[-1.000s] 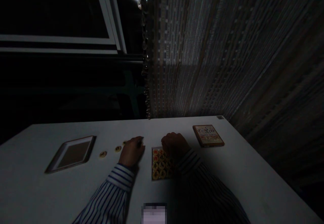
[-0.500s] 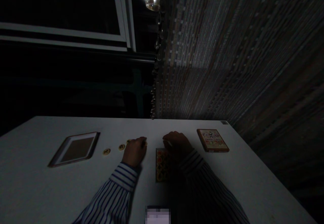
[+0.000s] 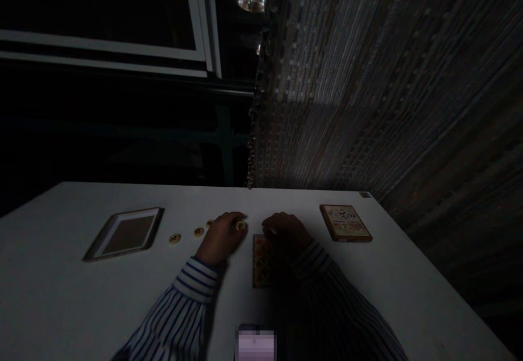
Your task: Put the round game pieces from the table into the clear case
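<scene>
My left hand (image 3: 220, 236) is closed, thumb and fingers around a round Chinese chess piece (image 3: 241, 225) with a dark character on it. Left of that hand, more round pieces lie in a slanting row: one piece (image 3: 175, 239) farthest out, a second piece (image 3: 198, 232), and a third piece (image 3: 210, 224) partly behind my fingers. My right hand (image 3: 288, 233) is curled over the far right part of a small box (image 3: 261, 263) filled with pieces, some marked reddish. Its fingers are closed, and deep shadow hides what they hold, if anything.
A shallow tray-like box lid (image 3: 126, 234) lies at the left of the white table (image 3: 122, 306). A printed flat box (image 3: 346, 223) with characters lies at the right. Beyond the table's far edge hangs a string curtain (image 3: 318, 121). The scene is dim.
My left hand has shifted slightly right and up, and the piece at its fingertips now shows its face. My right hand stays over the small box. The view has tilted slightly.
</scene>
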`<action>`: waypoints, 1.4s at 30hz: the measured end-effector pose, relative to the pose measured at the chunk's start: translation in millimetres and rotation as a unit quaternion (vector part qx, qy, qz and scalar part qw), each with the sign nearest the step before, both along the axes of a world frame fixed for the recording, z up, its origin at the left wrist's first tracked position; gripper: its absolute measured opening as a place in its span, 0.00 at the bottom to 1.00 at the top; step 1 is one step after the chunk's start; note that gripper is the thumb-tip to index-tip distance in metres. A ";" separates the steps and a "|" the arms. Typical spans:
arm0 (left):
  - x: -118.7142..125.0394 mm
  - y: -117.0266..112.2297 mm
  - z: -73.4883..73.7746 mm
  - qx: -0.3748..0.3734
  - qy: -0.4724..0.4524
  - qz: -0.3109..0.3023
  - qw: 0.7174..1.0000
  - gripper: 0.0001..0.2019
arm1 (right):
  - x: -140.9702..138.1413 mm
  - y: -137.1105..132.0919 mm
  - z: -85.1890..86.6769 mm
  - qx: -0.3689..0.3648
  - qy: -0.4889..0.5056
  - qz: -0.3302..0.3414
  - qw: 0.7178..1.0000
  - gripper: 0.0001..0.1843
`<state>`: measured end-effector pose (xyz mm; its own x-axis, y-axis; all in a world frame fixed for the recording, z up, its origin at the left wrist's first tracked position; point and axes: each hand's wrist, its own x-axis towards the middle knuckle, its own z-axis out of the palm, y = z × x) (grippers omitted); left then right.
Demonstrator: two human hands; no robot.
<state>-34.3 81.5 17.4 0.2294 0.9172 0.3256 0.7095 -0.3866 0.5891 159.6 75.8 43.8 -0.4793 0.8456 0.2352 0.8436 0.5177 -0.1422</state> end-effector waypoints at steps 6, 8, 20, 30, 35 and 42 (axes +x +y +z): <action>0.8 -6.9 15.0 -0.013 -0.044 -0.023 0.999 0.14 | -1.3 -2.3 -0.5 0.036 0.055 0.008 0.998 0.09; 3.1 -9.7 20.3 -0.016 -0.056 -0.032 0.998 0.13 | -1.2 -2.6 1.0 0.039 0.080 0.015 0.996 0.09; 19.8 -25.5 40.5 0.028 -0.072 -0.087 0.993 0.16 | 1.5 -5.3 11.2 -0.062 0.313 0.092 0.943 0.08; 22.6 -26.9 43.3 -0.007 -0.122 -0.111 0.986 0.13 | 4.1 -3.5 10.0 -0.090 0.348 0.084 0.929 0.08; 19.3 -24.2 44.5 -0.087 -0.190 -0.080 0.975 0.11 | 5.8 -4.2 12.1 -0.081 0.341 0.088 0.933 0.09; 21.6 -23.3 46.7 -0.165 -0.269 -0.093 0.944 0.10 | 5.8 -4.1 11.3 -0.050 0.328 0.095 0.938 0.09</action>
<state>-12.7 58.2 64.1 0.2797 0.9490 0.1454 0.2104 -0.2083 0.9552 165.4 71.8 55.1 -0.4032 0.7930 0.4568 0.4509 0.6065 -0.6548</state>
